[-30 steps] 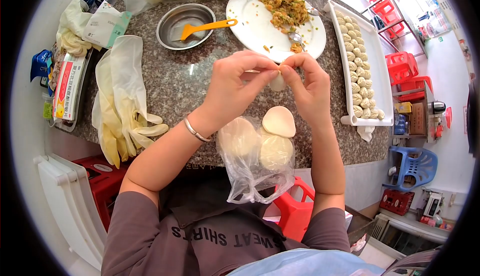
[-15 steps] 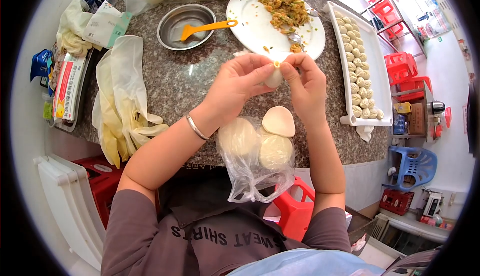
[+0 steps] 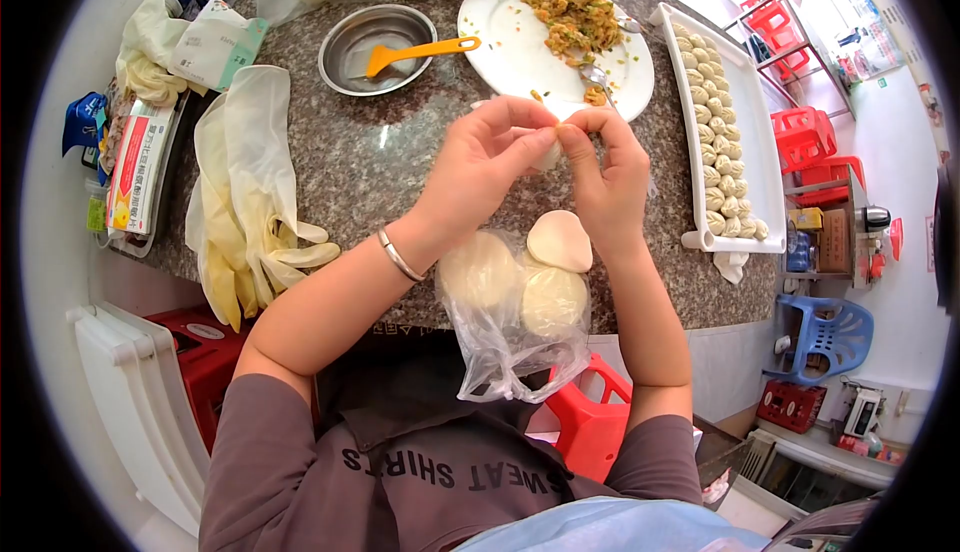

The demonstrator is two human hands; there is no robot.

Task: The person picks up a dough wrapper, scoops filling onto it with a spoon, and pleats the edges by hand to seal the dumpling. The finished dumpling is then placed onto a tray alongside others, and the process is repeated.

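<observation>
Pale, soft dough — the small dumpling [image 3: 549,156] is pinched between left hand [image 3: 478,174] and right hand [image 3: 606,180], above the stone counter [image 3: 380,177] near the wrapper stack [image 3: 558,240]. Light and easily squashed, it probably wants fingertip pressure on the seam only.

The worktop [image 3: 400,167] is speckled stone polished to a gloss; at its far edge sit a shiny metal bowl [image 3: 352,47], an orange plastic spatula [image 3: 420,51] and a glossy white plate [image 3: 510,42]. A smooth white plastic tray [image 3: 765,152] lies along the right edge, and limp pale rubber gloves [image 3: 240,182] lie at the left. The dough wrappers [image 3: 558,240] at the near edge, on a thin crinkled clear plastic bag [image 3: 500,352], look matt and smooth, like the dumpling [image 3: 548,157] pinched between left hand [image 3: 480,167] and right hand [image 3: 605,177].
</observation>
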